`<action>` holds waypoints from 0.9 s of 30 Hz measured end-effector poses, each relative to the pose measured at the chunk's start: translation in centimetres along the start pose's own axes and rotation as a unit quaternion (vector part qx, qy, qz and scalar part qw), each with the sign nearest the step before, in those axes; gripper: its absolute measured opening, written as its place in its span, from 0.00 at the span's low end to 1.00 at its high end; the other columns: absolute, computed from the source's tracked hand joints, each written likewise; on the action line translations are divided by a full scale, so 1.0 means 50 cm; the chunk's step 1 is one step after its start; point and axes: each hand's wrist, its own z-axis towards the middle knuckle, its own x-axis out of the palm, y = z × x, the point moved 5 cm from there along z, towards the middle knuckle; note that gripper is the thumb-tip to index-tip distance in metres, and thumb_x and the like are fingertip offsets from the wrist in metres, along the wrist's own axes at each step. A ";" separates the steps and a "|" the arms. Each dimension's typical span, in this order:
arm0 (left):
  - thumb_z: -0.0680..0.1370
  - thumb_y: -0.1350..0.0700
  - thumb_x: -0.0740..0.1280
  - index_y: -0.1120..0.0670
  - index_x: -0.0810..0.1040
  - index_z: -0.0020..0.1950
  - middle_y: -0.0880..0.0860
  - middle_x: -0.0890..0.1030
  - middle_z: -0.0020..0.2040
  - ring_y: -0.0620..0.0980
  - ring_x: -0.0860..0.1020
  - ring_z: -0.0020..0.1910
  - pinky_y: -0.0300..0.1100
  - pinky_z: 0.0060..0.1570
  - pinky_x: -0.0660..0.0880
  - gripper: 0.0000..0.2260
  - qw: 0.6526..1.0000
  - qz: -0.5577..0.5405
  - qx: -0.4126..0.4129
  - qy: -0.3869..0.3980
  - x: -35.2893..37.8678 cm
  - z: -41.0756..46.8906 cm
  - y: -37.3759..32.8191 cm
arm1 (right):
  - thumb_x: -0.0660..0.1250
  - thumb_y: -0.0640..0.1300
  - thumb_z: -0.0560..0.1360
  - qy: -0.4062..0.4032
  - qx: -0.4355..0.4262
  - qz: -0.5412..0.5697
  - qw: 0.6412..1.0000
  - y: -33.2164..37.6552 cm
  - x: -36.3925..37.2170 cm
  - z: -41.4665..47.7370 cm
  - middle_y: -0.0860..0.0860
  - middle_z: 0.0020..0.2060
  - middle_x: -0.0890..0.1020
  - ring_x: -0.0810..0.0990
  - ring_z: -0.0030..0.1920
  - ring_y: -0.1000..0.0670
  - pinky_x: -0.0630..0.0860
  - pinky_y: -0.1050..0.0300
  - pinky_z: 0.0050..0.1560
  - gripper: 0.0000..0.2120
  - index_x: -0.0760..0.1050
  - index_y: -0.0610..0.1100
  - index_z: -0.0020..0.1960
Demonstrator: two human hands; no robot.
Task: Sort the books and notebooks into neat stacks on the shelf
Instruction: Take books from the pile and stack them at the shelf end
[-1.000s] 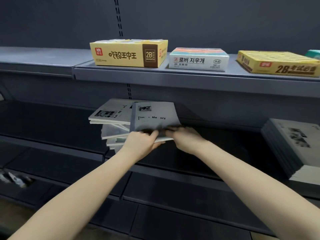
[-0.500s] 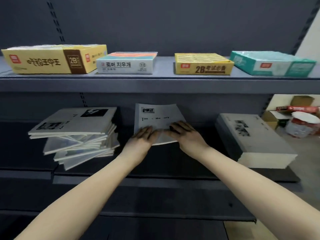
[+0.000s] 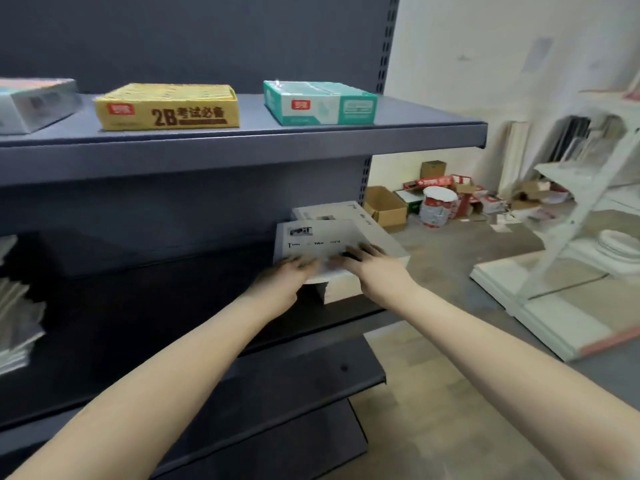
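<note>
A thin notebook (image 3: pixel 317 242) is being held over the neat stack (image 3: pixel 349 275) at the shelf's (image 3: pixel 242 147) right end, its near edge being gripped by the left hand (image 3: pixel 289 271) and right hand (image 3: pixel 372 266), fingers spread on the cover. It is judged light and floppy, so support at both near corners is being advised.

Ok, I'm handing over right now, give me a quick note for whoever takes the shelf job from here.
Left hand and right hand: both gripping the near edge of one grey notebook.
Notebook sits over the neat stack at the shelf's right end, not released.
Messy pile remains at far left.
Next: square this notebook on the stack, let go, then move the rest across.
</note>
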 end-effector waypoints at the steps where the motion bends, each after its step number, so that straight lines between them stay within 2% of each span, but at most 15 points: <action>1: 0.75 0.73 0.54 0.51 0.52 0.78 0.54 0.52 0.78 0.52 0.50 0.77 0.48 0.74 0.56 0.34 1.000 -0.008 0.003 0.017 0.015 0.013 -0.020 | 0.56 0.30 0.72 0.029 0.009 0.008 0.999 -0.020 0.019 -0.020 0.47 0.68 0.72 0.70 0.65 0.40 0.74 0.49 0.55 0.31 0.66 0.54 0.71; 4: 0.76 0.71 0.55 0.53 0.53 0.77 0.57 0.54 0.77 0.55 0.51 0.76 0.50 0.73 0.58 0.32 0.999 -0.014 -0.006 0.045 0.055 0.036 -0.074 | 0.57 0.35 0.74 0.088 0.082 0.009 0.993 -0.061 0.064 -0.076 0.44 0.70 0.65 0.64 0.68 0.41 0.73 0.49 0.52 0.30 0.58 0.51 0.75; 8: 0.76 0.67 0.58 0.54 0.55 0.76 0.58 0.57 0.76 0.56 0.54 0.75 0.49 0.71 0.61 0.30 0.998 -0.026 -0.027 0.051 0.065 0.058 -0.104 | 0.59 0.44 0.76 0.102 0.145 0.017 0.984 -0.087 0.092 -0.099 0.42 0.73 0.58 0.57 0.72 0.39 0.60 0.47 0.70 0.31 0.53 0.47 0.77; 10: 0.77 0.64 0.61 0.55 0.58 0.76 0.57 0.60 0.74 0.56 0.58 0.74 0.49 0.70 0.63 0.27 0.998 -0.028 -0.023 0.055 0.060 0.072 -0.108 | 0.58 0.46 0.76 0.107 0.161 0.017 0.981 -0.093 0.094 -0.092 0.41 0.73 0.59 0.55 0.74 0.38 0.55 0.46 0.73 0.31 0.53 0.46 0.76; 13: 0.78 0.54 0.65 0.56 0.62 0.73 0.58 0.64 0.72 0.56 0.61 0.72 0.50 0.68 0.65 0.25 0.998 -0.029 -0.020 0.054 0.055 0.098 -0.122 | 0.59 0.45 0.75 0.116 0.192 0.009 0.974 -0.106 0.093 -0.074 0.40 0.71 0.62 0.58 0.72 0.38 0.56 0.46 0.72 0.31 0.54 0.44 0.76; 18: 0.78 0.48 0.64 0.56 0.58 0.75 0.58 0.57 0.76 0.55 0.54 0.75 0.46 0.73 0.52 0.30 0.998 -0.047 -0.016 0.046 0.081 0.136 -0.128 | 0.58 0.42 0.73 0.165 0.256 0.037 0.952 -0.143 0.098 -0.050 0.44 0.73 0.60 0.56 0.72 0.36 0.56 0.41 0.71 0.32 0.54 0.49 0.76; 22: 0.77 0.42 0.62 0.52 0.58 0.75 0.55 0.57 0.77 0.53 0.53 0.76 0.49 0.74 0.50 0.30 0.998 -0.049 -0.030 0.022 0.100 0.157 -0.112 | 0.58 0.39 0.73 0.167 0.280 0.053 0.944 -0.157 0.100 -0.023 0.46 0.71 0.61 0.59 0.70 0.35 0.59 0.41 0.69 0.30 0.57 0.50 0.73; 27: 0.75 0.35 0.59 0.50 0.57 0.75 0.57 0.53 0.77 0.56 0.49 0.76 0.52 0.74 0.46 0.33 0.999 -0.005 -0.033 0.024 0.110 0.173 -0.100 | 0.57 0.45 0.77 0.148 0.303 0.050 0.940 -0.150 0.115 0.005 0.44 0.71 0.61 0.60 0.69 0.34 0.61 0.41 0.68 0.24 0.57 0.48 0.72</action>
